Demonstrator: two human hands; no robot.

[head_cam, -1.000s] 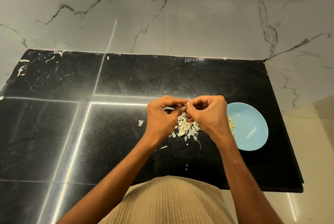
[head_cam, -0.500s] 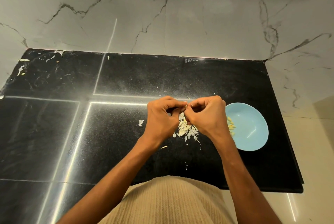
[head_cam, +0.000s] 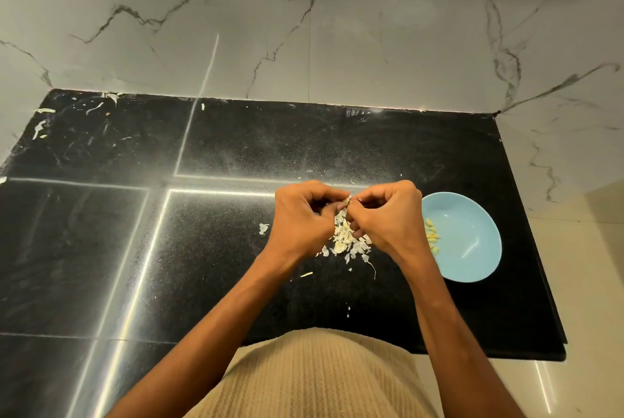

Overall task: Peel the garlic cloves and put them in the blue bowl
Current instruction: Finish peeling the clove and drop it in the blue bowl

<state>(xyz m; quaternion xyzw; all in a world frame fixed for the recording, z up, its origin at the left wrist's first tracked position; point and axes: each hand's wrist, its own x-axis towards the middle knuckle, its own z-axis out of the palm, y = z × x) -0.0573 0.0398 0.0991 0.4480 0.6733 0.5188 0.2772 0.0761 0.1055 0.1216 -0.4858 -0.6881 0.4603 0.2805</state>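
On the far left of the black counter (head_cam: 101,248) lie a few pale scraps (head_cam: 40,129), well apart from my work. A single flake (head_cam: 263,228) lies just left of my left hand (head_cam: 300,218).

My left hand hovers over the counter with its fingers curled in, and its thumb and forefinger pinch the clove (head_cam: 345,204) from the left. The clove shows only as a small pale tip between the two hands, at their far edge; most of it is hidden by my fingers, so I cannot tell how much skin is on it. Below it, between my wrists, the pile of peels (head_cam: 347,242) lies on the counter, with loose bits trailing toward me.

My right hand (head_cam: 388,218) meets the left at the clove, fingers curled as well, its fingertips pinching the same tip from the right. Both hands hold the one clove between them.

Just right of my right hand sits the bowl (head_cam: 472,248), blue, on the counter near its right edge. Several peeled cloves (head_cam: 432,235) lie in its left part, close to my right wrist.
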